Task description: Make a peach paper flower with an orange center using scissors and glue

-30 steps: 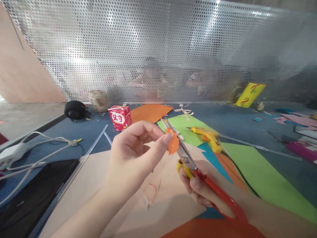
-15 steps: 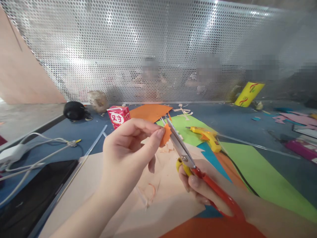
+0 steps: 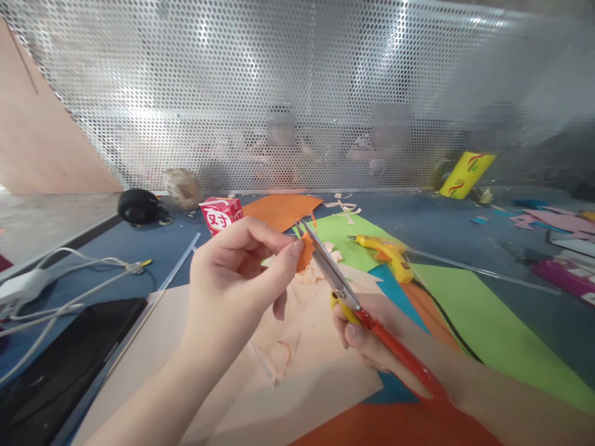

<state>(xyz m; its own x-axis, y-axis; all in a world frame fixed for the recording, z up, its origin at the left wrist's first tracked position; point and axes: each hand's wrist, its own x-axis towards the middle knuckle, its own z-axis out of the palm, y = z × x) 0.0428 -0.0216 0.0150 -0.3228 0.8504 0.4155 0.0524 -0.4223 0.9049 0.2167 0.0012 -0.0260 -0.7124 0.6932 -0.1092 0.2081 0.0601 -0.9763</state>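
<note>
Between thumb and forefinger, my left hand point(image 3: 242, 272) pinches a small piece of orange paper point(image 3: 305, 253). My right hand point(image 3: 367, 334) grips scissors point(image 3: 337, 279) with one red and one yellow handle. Their metal blades point up and away, slightly parted at the tips, along the orange piece's right edge. Both hands are above a large pale pink sheet point(image 3: 223, 378). Paper scraps point(image 3: 310, 272) and a thin curled orange strip point(image 3: 284, 352) lie on that sheet. My left thumb and fingers hide part of the orange piece.
A yellow glue gun point(image 3: 388, 254) lies on green paper point(image 3: 483, 316) at right. A pink box point(image 3: 220, 215) stands behind my left hand. At left are a black tablet-like slab point(image 3: 65, 365) and white cables point(image 3: 79, 306). A perforated metal panel point(image 3: 316, 74) borders the back.
The scissors and my right hand have shifted slightly left. The blades have come closer together, and the orange piece has turned a little in my left fingers.
</note>
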